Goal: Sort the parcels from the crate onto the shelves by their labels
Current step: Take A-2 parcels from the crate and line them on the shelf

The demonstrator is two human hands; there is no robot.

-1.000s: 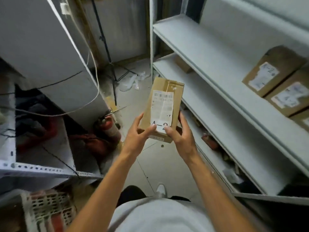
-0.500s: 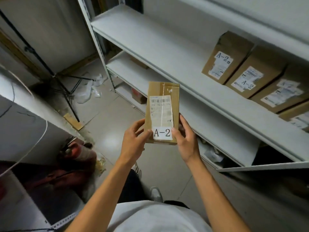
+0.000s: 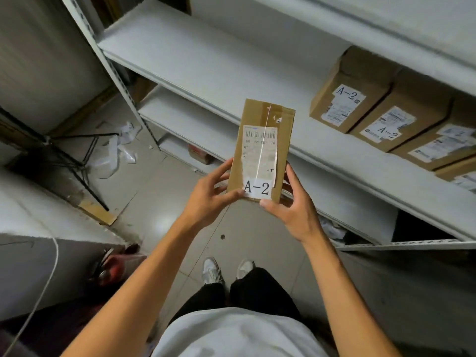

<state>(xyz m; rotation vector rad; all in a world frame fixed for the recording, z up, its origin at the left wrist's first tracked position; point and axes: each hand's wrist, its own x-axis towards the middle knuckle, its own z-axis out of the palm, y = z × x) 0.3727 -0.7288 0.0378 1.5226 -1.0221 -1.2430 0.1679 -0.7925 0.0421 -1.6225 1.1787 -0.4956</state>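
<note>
A flat brown cardboard parcel (image 3: 262, 140) with a barcode label and a white "A-2" tag stands upright in front of me, label facing me. My left hand (image 3: 208, 195) grips its lower left edge and my right hand (image 3: 291, 204) grips its lower right edge, thumbs on the front. To the right, on a white shelf (image 3: 231, 70), several brown parcels stand in a row; the nearest two, parcel (image 3: 347, 91) and parcel (image 3: 391, 122), read "A-2". The crate is out of view.
A lower shelf board (image 3: 185, 117) runs under the first, with small boxes beneath it. A black tripod (image 3: 69, 153) and crumpled plastic (image 3: 113, 153) lie on the floor at left. A grey cabinet top (image 3: 31, 222) and a red object (image 3: 116, 264) sit at lower left.
My view has swung right toward the shelf unit and the row of A-2 parcels has come closer. Both hands keep the same hold on the parcel.
</note>
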